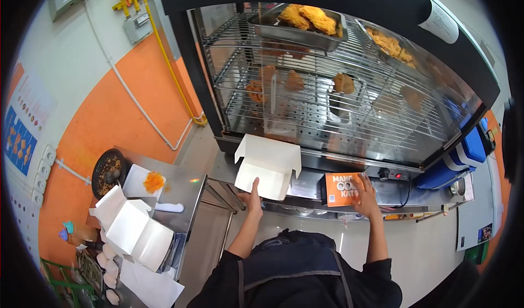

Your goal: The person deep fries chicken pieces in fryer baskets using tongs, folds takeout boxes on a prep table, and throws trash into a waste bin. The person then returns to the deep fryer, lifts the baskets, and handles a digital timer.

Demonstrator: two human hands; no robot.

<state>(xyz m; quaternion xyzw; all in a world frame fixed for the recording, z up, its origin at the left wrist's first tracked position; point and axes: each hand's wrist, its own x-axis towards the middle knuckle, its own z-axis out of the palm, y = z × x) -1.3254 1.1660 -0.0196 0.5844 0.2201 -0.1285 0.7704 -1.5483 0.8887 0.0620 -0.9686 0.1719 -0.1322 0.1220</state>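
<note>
An open white takeaway box (266, 179), its lid folded back, is in my left hand (252, 200). The thumb lies against the box's near wall, with the other fingers partly hidden at its side. Just right of it, an orange box (339, 189) printed with white lettering sits at the counter edge. My right hand (367, 197) grips the orange box at its right side, the fingers curled over the printed face. Both boxes are in front of the glass warming cabinet (327, 128).
Inside the cabinet, fried chicken (308, 18) lies in metal trays on wire racks. On the left, a steel table (183, 182) carries another open white box (131, 226), a white tray (134, 183) with orange food, and a black pan (109, 169). A blue cooler (458, 155) stands right.
</note>
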